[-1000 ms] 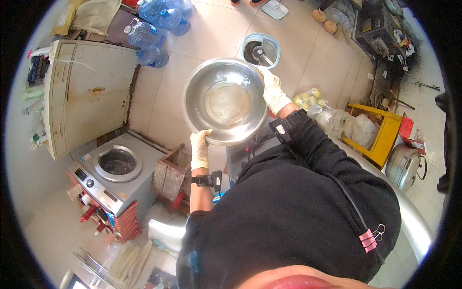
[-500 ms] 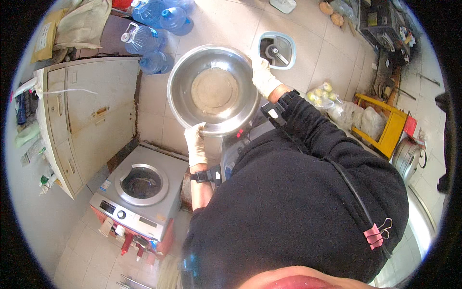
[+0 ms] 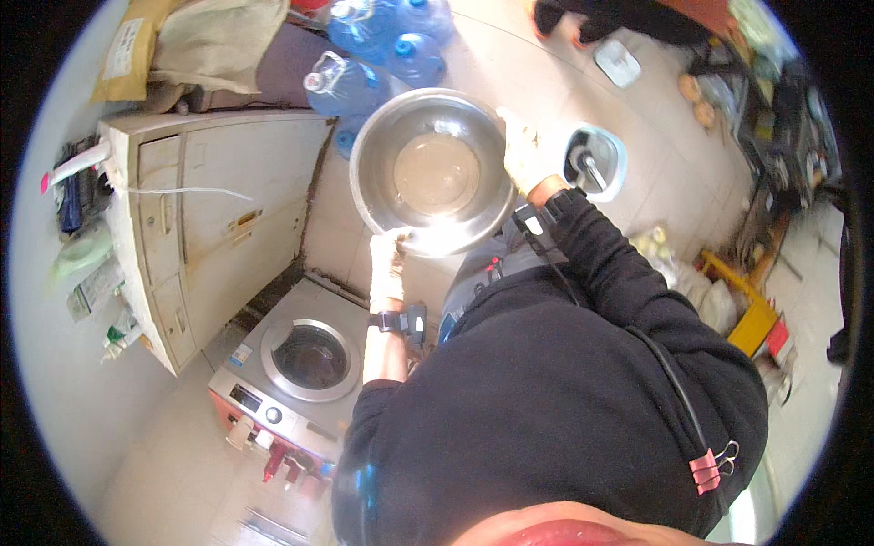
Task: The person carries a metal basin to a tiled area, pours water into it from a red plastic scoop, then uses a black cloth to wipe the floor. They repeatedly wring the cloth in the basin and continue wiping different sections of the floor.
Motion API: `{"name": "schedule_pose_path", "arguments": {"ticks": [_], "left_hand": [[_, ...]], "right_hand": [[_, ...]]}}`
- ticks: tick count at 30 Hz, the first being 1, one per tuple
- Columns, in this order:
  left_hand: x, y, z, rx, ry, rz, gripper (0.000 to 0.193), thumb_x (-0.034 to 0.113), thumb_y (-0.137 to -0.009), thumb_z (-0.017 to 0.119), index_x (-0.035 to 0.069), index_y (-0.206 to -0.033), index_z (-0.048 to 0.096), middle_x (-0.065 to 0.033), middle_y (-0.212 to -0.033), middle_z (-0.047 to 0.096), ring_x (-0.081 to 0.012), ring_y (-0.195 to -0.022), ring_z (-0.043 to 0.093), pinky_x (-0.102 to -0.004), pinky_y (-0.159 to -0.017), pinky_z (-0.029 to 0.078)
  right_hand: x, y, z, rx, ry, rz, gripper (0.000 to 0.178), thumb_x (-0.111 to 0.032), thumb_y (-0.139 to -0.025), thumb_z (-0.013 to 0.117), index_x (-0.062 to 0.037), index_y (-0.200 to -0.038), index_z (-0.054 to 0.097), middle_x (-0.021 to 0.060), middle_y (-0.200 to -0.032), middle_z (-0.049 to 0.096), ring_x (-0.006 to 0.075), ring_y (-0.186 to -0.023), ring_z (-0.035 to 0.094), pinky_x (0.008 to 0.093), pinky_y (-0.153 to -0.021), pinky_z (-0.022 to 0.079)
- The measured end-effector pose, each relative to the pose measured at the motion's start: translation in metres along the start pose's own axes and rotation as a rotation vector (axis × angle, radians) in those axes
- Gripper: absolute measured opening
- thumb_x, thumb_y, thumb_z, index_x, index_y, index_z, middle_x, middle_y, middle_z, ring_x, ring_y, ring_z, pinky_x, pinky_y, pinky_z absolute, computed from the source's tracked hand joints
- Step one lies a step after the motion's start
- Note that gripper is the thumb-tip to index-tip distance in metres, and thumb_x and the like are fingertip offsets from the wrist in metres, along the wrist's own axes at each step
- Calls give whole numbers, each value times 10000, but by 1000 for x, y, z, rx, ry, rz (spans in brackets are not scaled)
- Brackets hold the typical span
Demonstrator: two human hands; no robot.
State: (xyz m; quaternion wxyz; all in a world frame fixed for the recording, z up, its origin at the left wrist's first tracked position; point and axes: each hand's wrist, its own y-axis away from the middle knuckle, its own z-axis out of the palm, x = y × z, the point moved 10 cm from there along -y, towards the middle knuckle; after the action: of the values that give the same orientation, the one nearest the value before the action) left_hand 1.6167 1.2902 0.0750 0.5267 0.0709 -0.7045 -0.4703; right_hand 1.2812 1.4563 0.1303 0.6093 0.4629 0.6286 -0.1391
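Note:
A wide, round stainless steel basin (image 3: 375, 171) is held up in front of me, its mouth toward me. Its round bottom looks beige; whether a little water lies in it I cannot tell. My left hand (image 3: 388, 262), in a pale glove, is closed on the near rim. On the right rim my right hand (image 3: 523, 155), gloved alike, grips with the fingers partly out of sight. Just right of that hand, on the floor, stands a small pale-blue tub (image 3: 615, 164) with a dark inside and a grey, handle-like thing in it.
Blue water jugs (image 3: 350, 84) stand beyond the basin. To the left are a worn white cabinet (image 3: 246, 168) and a grey washing machine (image 3: 309, 357). A yellow crate (image 3: 751, 314) and plastic bags lie right. At the far right, another person's dark-clothed leg (image 3: 596, 20) shows.
The view has swung, so the surroundings sit farther right in the picture. Both hands still hold the basin. Another person has come into view at the top right.

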Motion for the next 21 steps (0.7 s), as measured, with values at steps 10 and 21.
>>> {"name": "schedule_pose_path", "arguments": {"ticks": [10, 21], "left_hand": [[45, -78, -3, 271, 174, -9, 126, 54, -749, 680, -63, -764, 723, -119, -700, 690, -196, -596, 655, -294, -548, 508], [157, -168, 39, 412, 253, 24, 144, 100, -759, 659, -10, -810, 737, -60, -693, 683, -148, -516, 559, -280, -479, 410]], "right_hand": [[-60, -145, 52, 149, -446, 327, 352, -431, -851, 671, -85, -909, 700, 45, -951, 639, 188, -870, 538, 388, -795, 472], [-17, -362, 109, -106, -406, 516, 374, -412, -1031, 420, -153, -1206, 625, -1, -1132, 640, 167, -1028, 547, 328, -955, 418]]}}
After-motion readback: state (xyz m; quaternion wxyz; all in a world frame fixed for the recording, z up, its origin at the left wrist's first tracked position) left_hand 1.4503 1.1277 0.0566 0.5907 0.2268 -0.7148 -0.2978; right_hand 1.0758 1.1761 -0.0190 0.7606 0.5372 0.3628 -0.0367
